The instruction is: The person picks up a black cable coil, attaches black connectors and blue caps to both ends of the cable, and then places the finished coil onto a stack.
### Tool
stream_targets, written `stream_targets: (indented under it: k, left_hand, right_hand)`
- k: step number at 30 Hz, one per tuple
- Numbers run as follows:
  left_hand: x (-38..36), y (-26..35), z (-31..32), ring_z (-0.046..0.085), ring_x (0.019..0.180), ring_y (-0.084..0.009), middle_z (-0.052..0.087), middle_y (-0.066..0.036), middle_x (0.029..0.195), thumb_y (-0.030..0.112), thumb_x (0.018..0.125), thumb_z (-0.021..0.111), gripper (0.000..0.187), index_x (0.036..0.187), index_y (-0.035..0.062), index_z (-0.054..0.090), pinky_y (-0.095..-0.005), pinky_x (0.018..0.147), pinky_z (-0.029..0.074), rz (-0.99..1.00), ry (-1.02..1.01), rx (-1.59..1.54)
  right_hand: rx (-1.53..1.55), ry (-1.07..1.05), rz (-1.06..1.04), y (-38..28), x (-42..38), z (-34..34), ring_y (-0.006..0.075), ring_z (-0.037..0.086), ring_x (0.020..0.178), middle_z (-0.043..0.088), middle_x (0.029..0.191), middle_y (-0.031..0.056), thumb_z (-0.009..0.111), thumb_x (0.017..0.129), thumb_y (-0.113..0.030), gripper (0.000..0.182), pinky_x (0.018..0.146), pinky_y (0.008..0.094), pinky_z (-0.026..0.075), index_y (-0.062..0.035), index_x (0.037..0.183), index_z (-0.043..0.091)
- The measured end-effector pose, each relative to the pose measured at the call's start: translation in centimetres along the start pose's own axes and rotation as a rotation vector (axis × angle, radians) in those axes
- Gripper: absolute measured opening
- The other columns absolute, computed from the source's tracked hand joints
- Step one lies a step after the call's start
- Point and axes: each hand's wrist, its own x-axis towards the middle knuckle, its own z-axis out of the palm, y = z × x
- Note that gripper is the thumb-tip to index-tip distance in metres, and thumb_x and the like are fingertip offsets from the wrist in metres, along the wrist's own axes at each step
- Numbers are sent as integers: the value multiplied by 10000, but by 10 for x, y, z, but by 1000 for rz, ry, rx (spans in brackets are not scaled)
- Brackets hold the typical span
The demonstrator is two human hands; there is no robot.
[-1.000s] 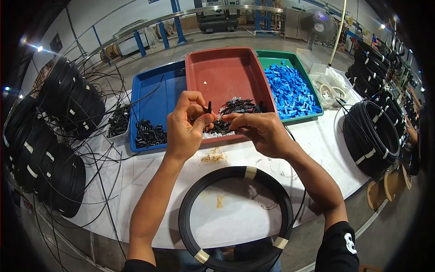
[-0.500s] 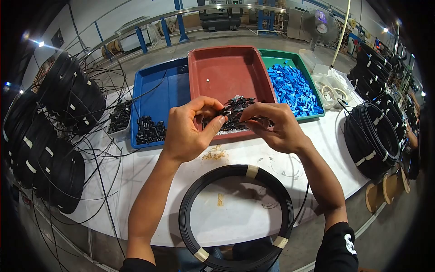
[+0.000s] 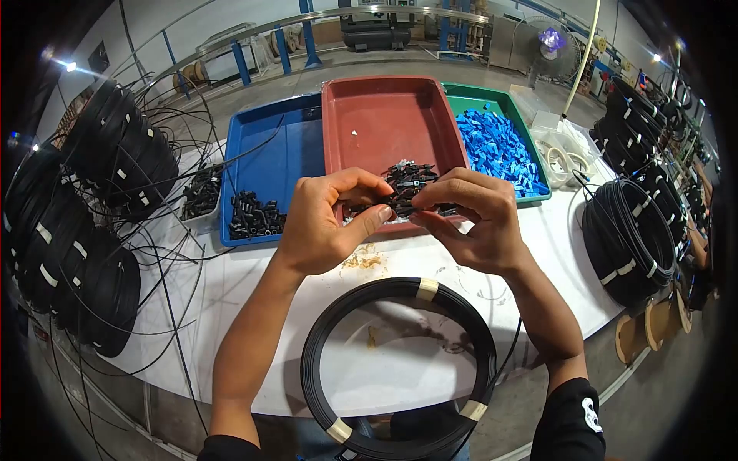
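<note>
Over the near end of the red tray (image 3: 388,127), both hands are raised with their fingertips a short gap apart. My left hand (image 3: 323,219) is closed in a pinch, thumb below and index finger above. My right hand (image 3: 480,219) is pinched too, thumb and fingers pressed together and pointing left. A dark small piece seems to lie between the fingertips, but I cannot tell it from the black connector parts (image 3: 413,173) heaped behind. Nearer my body, a taped coil of black cable (image 3: 319,330) lies at the table's front edge, below my forearms.
Left of the red tray, a blue tray (image 3: 265,165) holds short black tubes (image 3: 255,217). On the right, a green tray (image 3: 453,100) holds blue clips (image 3: 500,154). Cable coils are stacked at the left (image 3: 73,261) and right (image 3: 626,230). Tape rolls (image 3: 560,159) sit in a clear bin.
My right hand has turned slightly and shifted right, its thumb now showing more below the fingers. My left fingertips have moved a little right. The view has shifted slightly.
</note>
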Motion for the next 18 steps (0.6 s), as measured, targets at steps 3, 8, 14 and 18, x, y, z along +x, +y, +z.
stream_targets:
  k: [3,8,14,18]
  left_hand:
    - [1,4,3,708,883,-165,724,-130,935,28,875,701,246,1096,-33,614,-273,824,548,-52,-27,-53]
    - [1,4,4,709,885,-160,722,-112,913,5,870,695,253,1090,2,570,-263,823,545,-41,-48,-44]
    - [0,-3,6,720,850,-165,735,-120,877,28,851,716,247,1068,22,597,-277,802,537,-4,-28,-75]
    - [0,-1,6,735,824,-183,753,-129,854,68,836,741,251,1060,42,630,-299,812,539,-3,-10,-83]
  right_hand:
    - [-25,10,0,1,-2,1,233,708,733,702,844,85,782,711,45,199,622,329,563,-48,877,724]
    - [-59,9,-11,1,-2,0,224,706,728,701,836,77,788,705,43,202,619,322,562,-57,869,728]
    - [-79,37,-17,1,0,-1,215,706,724,696,819,65,806,697,28,207,610,317,556,-70,863,733]
    - [-104,28,-20,4,-1,-1,212,711,733,701,823,64,838,698,-20,200,610,314,555,-71,862,735]
